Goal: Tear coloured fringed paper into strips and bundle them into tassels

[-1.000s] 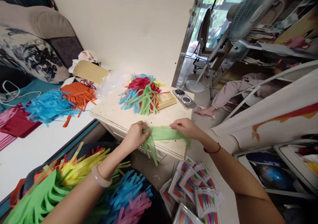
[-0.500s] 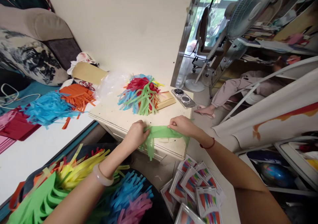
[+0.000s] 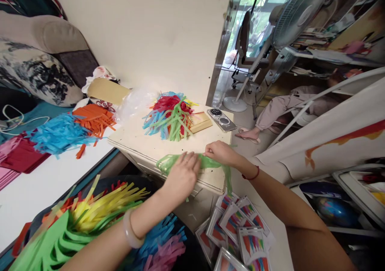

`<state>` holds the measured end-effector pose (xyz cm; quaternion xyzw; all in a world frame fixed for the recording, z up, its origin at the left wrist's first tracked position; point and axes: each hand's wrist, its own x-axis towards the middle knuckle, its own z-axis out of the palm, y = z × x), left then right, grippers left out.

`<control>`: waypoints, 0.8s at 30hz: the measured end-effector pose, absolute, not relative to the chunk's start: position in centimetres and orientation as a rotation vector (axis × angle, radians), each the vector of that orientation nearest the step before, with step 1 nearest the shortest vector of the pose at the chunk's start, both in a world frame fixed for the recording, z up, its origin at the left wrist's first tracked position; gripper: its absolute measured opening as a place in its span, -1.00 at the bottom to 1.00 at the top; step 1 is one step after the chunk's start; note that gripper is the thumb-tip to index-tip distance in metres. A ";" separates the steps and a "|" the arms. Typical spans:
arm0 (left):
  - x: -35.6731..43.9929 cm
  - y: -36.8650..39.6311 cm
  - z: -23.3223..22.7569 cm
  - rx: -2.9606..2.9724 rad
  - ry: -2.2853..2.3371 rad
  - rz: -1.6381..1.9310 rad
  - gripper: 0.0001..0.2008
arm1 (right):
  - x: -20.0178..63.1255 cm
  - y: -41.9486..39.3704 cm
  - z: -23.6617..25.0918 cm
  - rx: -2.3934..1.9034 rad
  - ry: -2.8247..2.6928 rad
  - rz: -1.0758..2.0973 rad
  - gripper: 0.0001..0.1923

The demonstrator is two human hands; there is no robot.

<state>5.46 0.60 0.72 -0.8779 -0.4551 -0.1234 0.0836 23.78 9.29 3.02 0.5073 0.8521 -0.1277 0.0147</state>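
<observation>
The green fringed paper (image 3: 168,161) lies flat along the near edge of the small cream table (image 3: 141,140). It is thin and light green, and its cut strips hang over the table's right front corner.

A small cream wooden table (image 3: 144,140) holds a heap of bright paper strips (image 3: 170,114), a flat wooden board (image 3: 202,121), a silver phone (image 3: 222,120) and green fringed paper (image 3: 168,162).
</observation>
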 end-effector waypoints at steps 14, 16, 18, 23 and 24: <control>6.6 0.3 -0.8 -2.499 -1.501 -0.095 -0.70 | 23.6 3.1 -1.3 1.250 3.243 -0.133 -0.61; 6.4 0.6 -0.4 -2.489 -1.539 -0.045 -0.75 | 22.9 3.3 -0.9 1.284 3.205 -0.049 -0.66; 6.3 0.9 -0.2 -2.490 -1.538 -0.042 -0.77 | 21.9 3.3 -0.3 1.285 3.172 0.050 -0.72; 5.4 0.9 -0.5 -2.499 -1.552 -0.139 -0.79 | 21.5 3.7 -0.6 1.181 3.240 0.071 -0.81; 4.9 0.8 -0.7 -2.507 -1.544 -0.176 -0.79 | 22.2 4.0 -0.9 1.198 3.279 0.041 -0.81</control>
